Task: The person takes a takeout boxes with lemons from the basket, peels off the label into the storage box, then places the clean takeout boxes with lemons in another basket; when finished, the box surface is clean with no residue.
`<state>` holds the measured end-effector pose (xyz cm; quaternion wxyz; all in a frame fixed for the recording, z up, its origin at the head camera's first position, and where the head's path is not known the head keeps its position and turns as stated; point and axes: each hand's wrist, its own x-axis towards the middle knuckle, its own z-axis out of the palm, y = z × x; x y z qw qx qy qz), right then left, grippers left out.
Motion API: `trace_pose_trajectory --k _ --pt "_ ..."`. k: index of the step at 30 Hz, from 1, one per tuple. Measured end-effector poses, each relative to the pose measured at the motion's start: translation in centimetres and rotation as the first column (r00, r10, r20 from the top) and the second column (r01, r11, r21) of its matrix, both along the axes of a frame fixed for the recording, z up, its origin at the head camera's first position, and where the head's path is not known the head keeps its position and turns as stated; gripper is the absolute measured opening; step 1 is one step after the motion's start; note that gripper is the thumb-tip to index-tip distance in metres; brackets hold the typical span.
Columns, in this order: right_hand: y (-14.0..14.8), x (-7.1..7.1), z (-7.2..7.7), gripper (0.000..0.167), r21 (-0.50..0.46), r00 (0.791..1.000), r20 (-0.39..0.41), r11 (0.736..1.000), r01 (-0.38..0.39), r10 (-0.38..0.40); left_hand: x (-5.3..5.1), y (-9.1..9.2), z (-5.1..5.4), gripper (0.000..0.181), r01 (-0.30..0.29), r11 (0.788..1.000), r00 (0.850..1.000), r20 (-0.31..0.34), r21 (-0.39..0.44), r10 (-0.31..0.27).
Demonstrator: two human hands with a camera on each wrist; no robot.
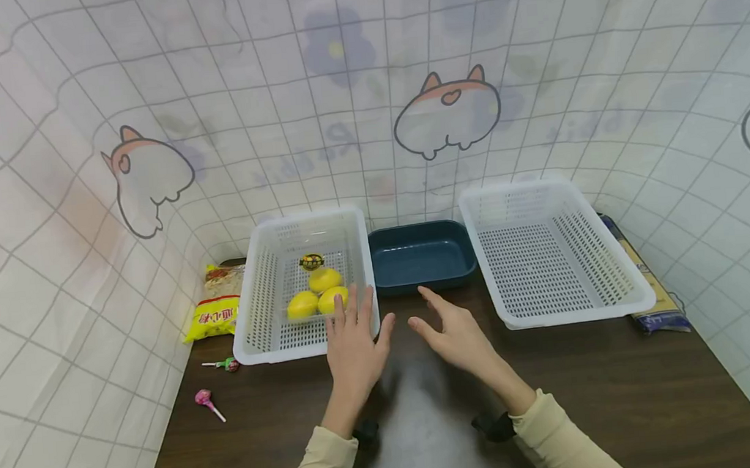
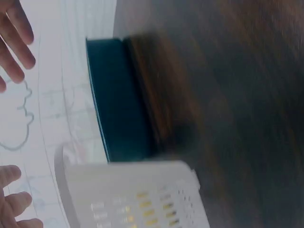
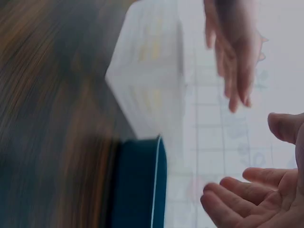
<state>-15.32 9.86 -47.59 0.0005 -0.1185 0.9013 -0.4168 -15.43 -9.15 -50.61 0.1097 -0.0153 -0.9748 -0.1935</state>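
Observation:
My left hand (image 1: 355, 349) hovers over the near right corner of the left white basket (image 1: 244, 340), fingers spread and straight. Three yellow lemons (image 1: 302, 305) lie in that basket, just beyond the fingertips, beside a dark round label (image 1: 312, 262) that seems to be on clear packaging. My right hand (image 1: 459, 337) is held above the table with fingers extended, in front of the dark blue dish (image 1: 425, 286). In the right wrist view, the right hand (image 3: 256, 194) shows its palm side and holds nothing; the left hand (image 3: 235, 52) appears above it.
A second white basket (image 1: 510, 319) stands to the right of the dish, with a long packet (image 1: 661, 307) beside it. On the left are a yellow food packet (image 1: 215, 316), a green lollipop (image 1: 230, 364) and a pink lollipop (image 1: 204, 398). A patterned cloth (image 1: 273, 110) surrounds the dark table (image 1: 425, 450).

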Motion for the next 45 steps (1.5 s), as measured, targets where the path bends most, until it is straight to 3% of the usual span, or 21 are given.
trace_pose_trajectory --k 4,8,13,21,24,27,30,33,36,40,45 --pt "-1.3 -0.1 0.8 0.061 -0.181 0.993 0.111 0.983 -0.028 0.049 -1.1 -2.0 1.0 0.068 -0.028 0.999 1.0 0.0 0.045 0.028" --pt "-2.7 -0.3 1.3 0.055 -0.287 0.978 0.183 0.957 -0.042 0.098 -2.2 -4.5 2.4 0.067 -0.059 0.991 0.998 0.008 0.122 0.058" --pt "-4.1 -0.4 1.4 0.055 -0.34 0.964 0.227 0.939 -0.052 0.136 -3.2 -7.4 3.5 0.07 -0.086 0.973 0.995 0.076 0.215 0.071" --pt "-5.7 -0.7 1.3 0.058 -0.364 0.946 0.27 0.929 -0.071 0.178 -4.9 -11.0 3.5 0.079 -0.124 0.96 0.977 0.201 0.251 0.074" --pt "-6.0 -0.9 1.3 0.062 -0.389 0.927 0.301 0.916 -0.096 0.225 -5.5 -12.1 3.5 0.079 -0.129 0.955 0.971 0.23 0.266 0.067" --pt "-6.3 -1.1 1.4 0.067 -0.458 0.886 0.348 0.88 -0.125 0.307 -6.1 -13.1 3.5 0.079 -0.133 0.949 0.963 0.265 0.286 0.055" --pt "-6.7 -1.4 1.6 0.07 -0.567 0.829 0.397 0.816 -0.117 0.394 -6.7 -14.3 3.5 0.082 -0.145 0.951 0.945 0.323 0.274 0.05" --pt "-7.2 -1.7 1.7 0.074 -0.672 0.772 0.44 0.739 -0.056 0.459 -7.4 -15.4 3.7 0.087 -0.155 0.96 0.922 0.382 0.232 0.057" --pt "-7.7 -2.1 1.8 0.077 -0.729 0.729 0.475 0.684 0.013 0.492 -8.1 -16.2 4.0 0.088 -0.149 0.968 0.907 0.419 0.202 0.052" --pt "-8.4 -2.5 1.8 0.081 -0.758 0.701 0.506 0.646 0.085 0.502 -9.0 -17.2 4.3 0.087 -0.12 0.974 0.894 0.448 0.194 0.021" --pt "-9.2 -3.2 1.5 0.084 -0.792 0.689 0.509 0.595 0.139 0.516 -10.4 -18.2 4.3 0.083 -0.062 0.978 0.874 0.484 0.201 -0.045"
